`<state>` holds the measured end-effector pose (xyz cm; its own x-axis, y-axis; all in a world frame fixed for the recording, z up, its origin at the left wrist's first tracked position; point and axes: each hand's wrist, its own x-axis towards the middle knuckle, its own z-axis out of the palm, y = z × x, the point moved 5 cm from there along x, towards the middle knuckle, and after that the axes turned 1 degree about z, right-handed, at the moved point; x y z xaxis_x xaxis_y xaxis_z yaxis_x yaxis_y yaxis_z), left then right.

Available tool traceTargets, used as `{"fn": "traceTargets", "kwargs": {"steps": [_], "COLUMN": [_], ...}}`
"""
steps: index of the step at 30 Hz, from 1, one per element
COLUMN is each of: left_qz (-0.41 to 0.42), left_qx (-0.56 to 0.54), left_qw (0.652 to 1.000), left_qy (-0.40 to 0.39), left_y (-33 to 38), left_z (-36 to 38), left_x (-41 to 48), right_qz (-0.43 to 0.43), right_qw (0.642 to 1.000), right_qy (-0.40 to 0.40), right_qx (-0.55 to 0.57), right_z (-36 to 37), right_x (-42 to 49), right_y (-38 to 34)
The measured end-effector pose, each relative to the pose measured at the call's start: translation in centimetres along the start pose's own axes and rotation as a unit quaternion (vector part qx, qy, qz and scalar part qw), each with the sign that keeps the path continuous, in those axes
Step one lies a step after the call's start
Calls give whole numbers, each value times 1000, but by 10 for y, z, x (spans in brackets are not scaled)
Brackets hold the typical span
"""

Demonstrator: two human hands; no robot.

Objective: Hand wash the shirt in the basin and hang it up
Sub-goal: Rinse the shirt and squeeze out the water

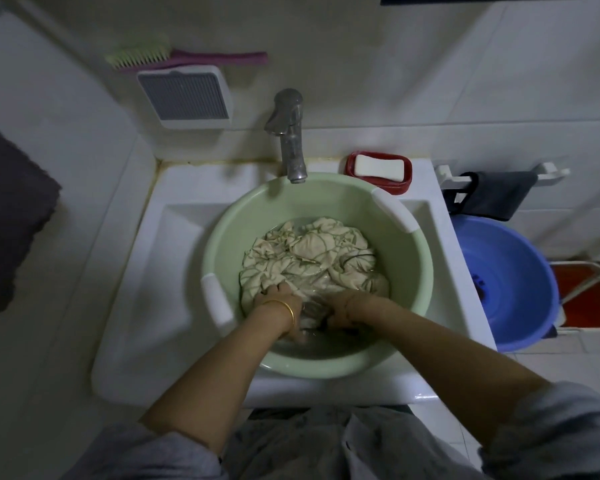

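left hand point(280, 301) grips wet cloth at basin's near side | shirt point(309, 261) bunched, soaking in green basin point(406, 289) | right hand point(343, 311) clutches a fold alongside | step: scrubbing; next likely needs rubbing folds together, then rinsing

You are standing in a home washroom; white wall tiles point(499, 64) are going all around; a tap point(289, 133) is hanging over a sink point(174, 216); soap point(379, 167) is sitting in a red dish point(406, 181).
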<state>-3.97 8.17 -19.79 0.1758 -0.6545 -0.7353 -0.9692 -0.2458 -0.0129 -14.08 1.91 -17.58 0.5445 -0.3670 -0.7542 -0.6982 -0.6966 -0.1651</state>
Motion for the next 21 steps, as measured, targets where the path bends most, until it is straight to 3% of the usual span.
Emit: {"fn": "traceTargets", "kwargs": {"steps": [2, 4, 7, 10, 11, 12, 14, 15, 18, 21], "left_qz": [-11, -6, -4, 11, 18, 20, 15, 20, 60, 96], "left_qx": [-42, -142, -333, -479, -515, -528, -515, -500, -462, -431], "left_qw": [999, 987, 922, 847, 822, 808, 805, 809, 815, 848], "left_qy": [17, 71, 198, 229, 240, 261, 296, 309, 344, 292], "left_y": [-3, -4, -11, -30, -40, -50, -68, -72, -76, -81], "left_z": [0, -7, -38, -72, -84, -95, -113, -121, -135, -137], "left_x": [6, 8, -2, -13, -19, -27, -45, -55, -80, -94], "right_qz": [-24, -23, -33, -77, -94, -107, -90, -74, -47, -40], "right_qw": [986, 948, 861, 798, 806, 836, 915, 929, 918, 897], "right_qy": [43, 90, 150, 162, 165, 178, 229, 269, 352, 407], "right_qx": [157, 304, 485, 575, 561, 508, 321, 241, 174, 166], "right_z": [-29, -56, -91, -120, -127, -135, -145, -148, -154, -159], "right_x": [-11, -24, -44, -64, -69, -75, -83, -85, -87, -92], "right_y": [1, 8, 19, 24, 25, 25, 24, 25, 30, 37]}}
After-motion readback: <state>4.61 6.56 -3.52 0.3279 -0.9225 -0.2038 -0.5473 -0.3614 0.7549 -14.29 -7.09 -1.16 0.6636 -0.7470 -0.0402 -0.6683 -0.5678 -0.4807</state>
